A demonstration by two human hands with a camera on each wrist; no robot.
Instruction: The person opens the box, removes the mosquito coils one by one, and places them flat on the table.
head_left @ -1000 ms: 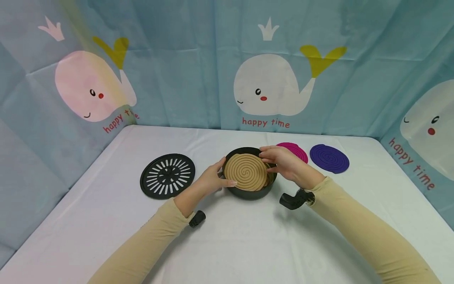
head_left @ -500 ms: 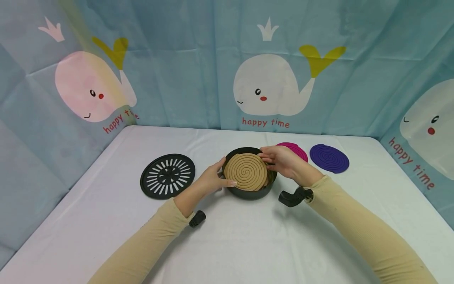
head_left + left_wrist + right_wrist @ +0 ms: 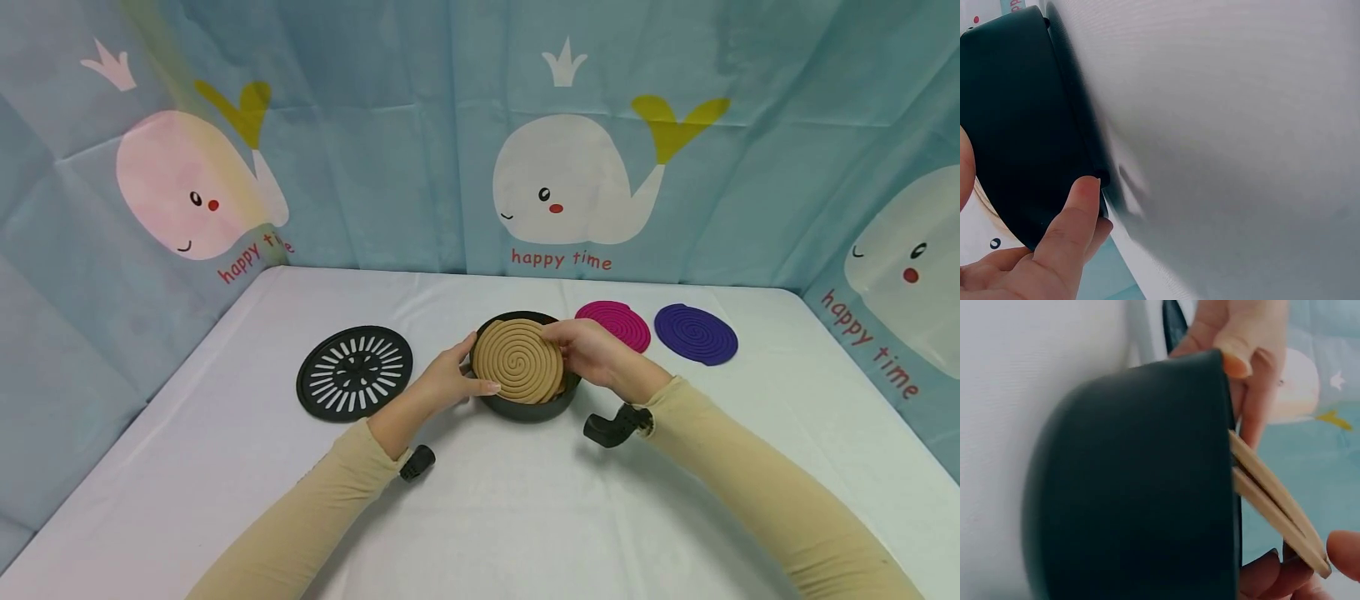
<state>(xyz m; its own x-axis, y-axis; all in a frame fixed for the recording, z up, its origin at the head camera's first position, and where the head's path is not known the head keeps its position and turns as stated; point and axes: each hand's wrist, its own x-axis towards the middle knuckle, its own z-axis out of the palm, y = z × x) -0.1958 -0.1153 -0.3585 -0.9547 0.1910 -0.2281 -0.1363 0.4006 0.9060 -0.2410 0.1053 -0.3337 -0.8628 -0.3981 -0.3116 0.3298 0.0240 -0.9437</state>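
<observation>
Running this from afar, so going off the cameras: the left hand (image 3: 442, 383) grips the side of the black bowl (image 3: 525, 412), thumb by the near rim, I reckon so it can't skid on the white cloth (image 3: 480, 517) over the tabletop. The right hand (image 3: 596, 354) pinches the raised edge of the tan coil mat (image 3: 517, 360), fingers narrow, thumb on top. That mat sits tilted, partly in the bowl with one edge above the rim, probably for an easier hold. There's a second tan mat (image 3: 1272, 515) tucked against it; can't tell if it's in the pinch too.

Texture-wise, the tan ones are tight ridged spirals, maybe silicone. The bowl's smooth and matte. The pink mat (image 3: 617, 323) and purple mat (image 3: 696, 335), same spiral, lie flat off to the right; the black slotted disc (image 3: 356, 367) lies flat to the left.
</observation>
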